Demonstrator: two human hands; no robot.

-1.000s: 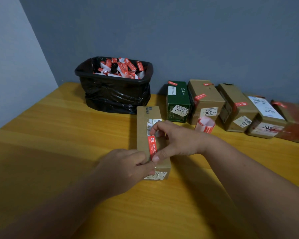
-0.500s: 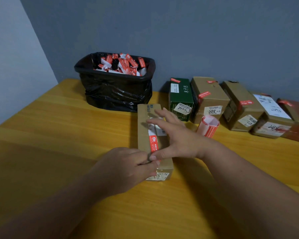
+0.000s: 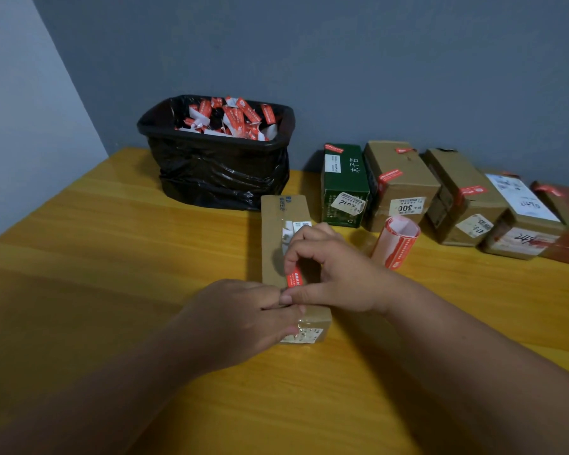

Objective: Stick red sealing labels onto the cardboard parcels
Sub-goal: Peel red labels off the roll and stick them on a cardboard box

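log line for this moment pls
step: pressing red label onto parcel | left hand: steadies near end | right hand: on label | label roll: beside

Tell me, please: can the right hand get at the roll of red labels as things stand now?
Probably yes. The roll of red labels stands just right of the right hand, with bare table between; the hand first has to leave the label.

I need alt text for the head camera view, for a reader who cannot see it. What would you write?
Two bare hands, left hand and right hand, press a red sealing label onto a long cardboard parcel on a yellow wooden table. Behind it stand a black bin full of red-and-white backing scraps, a label roll and a row of labelled parcels along the grey wall.
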